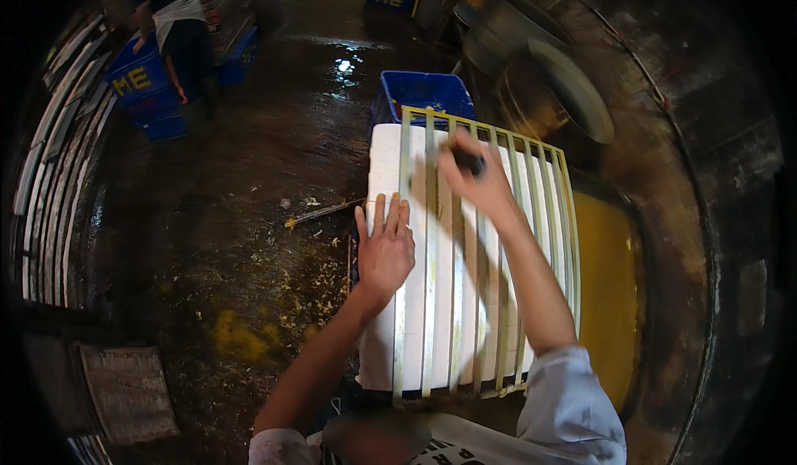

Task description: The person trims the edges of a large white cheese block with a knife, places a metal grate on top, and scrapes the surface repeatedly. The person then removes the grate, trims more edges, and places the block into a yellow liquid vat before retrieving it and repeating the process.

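Dark wet floor (249,158); white block (442,299) under pale yellowish slatted frame (457,315).

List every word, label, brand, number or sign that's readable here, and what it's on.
Wording not copied out here; where it stands:
Stacked blue crates, upper left: large yellow letters, legible.
Far blue crate, top: yellow letters, legible.
White shirt, lower edge: dark print, partly cut off; not readable in full.
Slatted frame and white slab: no lettering I can make out.
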Demonstrator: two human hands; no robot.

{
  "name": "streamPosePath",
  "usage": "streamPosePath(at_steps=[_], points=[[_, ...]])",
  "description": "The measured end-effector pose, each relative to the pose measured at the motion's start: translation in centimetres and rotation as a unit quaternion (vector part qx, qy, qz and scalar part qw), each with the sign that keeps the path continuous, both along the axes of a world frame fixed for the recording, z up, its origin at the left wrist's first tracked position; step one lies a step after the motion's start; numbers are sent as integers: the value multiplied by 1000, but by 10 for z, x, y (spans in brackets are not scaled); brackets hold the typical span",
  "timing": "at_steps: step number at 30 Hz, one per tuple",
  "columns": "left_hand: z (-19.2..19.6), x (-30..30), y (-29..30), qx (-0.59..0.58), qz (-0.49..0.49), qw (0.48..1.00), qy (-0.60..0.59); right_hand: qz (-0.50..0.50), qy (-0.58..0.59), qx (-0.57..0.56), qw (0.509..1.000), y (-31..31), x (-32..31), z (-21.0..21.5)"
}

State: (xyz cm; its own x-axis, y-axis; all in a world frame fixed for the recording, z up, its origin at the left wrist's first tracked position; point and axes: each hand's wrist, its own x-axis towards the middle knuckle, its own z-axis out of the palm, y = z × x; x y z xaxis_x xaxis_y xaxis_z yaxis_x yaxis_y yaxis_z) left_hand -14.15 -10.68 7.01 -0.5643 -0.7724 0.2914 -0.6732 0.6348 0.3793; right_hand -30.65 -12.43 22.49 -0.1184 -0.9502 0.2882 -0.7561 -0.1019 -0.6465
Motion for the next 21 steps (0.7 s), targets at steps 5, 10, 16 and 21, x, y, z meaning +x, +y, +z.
streamPosePath(at_steps=[5,10,16,21], points=[[0,-8,8,3,-17,1000,16,-51,131,-60,988,-91,-62,-60],[3,5,-2,16,-18,999,25,-41,-62,80,994,42,23,-32],[1,-4,-5,3,-34,999,38,22,-119,352,928,264,127,4],[-2,10,-13,24,-25,999,5,33,-185,149,971,171,90,32]])
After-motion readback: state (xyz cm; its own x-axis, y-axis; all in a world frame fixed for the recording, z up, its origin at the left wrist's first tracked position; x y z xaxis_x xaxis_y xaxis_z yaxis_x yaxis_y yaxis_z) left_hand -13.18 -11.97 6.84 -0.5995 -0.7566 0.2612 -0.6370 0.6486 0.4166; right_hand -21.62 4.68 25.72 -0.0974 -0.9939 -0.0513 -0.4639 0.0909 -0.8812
